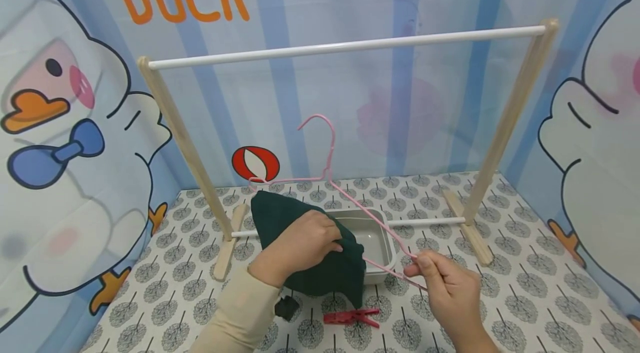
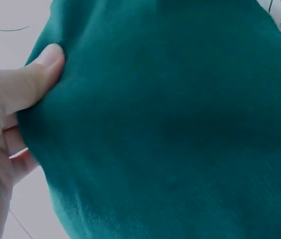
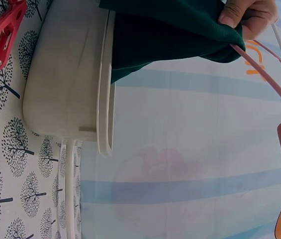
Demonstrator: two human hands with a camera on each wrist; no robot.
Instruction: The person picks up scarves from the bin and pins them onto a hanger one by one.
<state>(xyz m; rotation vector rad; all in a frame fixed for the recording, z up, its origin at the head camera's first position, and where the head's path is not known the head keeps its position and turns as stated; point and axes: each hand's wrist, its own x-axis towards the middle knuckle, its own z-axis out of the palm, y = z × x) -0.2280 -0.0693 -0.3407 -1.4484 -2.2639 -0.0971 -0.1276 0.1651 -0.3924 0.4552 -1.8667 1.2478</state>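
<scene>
A dark green cloth (image 1: 272,217) hangs over the left part of a pink wire hanger (image 1: 367,211), whose hook points up. My left hand (image 1: 307,239) pinches the cloth near its middle in the head view. The left wrist view shows that thumb (image 2: 48,62) on the near face of the cloth (image 2: 170,119), other fingers behind its edge. At the hanger's right end, my right hand (image 1: 450,289) holds the wire between thumb and fingers. In the right wrist view, the hanger's lower wire (image 3: 262,72) enters the cloth fold beside the left hand (image 3: 252,15).
Behind the cloth stands a light grey bin (image 1: 390,242). A red clothespin (image 1: 351,317) and a small black object (image 1: 286,307) lie in front on the tree-print tablecloth. A rack with a white top rail (image 1: 345,48) and wooden posts spans the back.
</scene>
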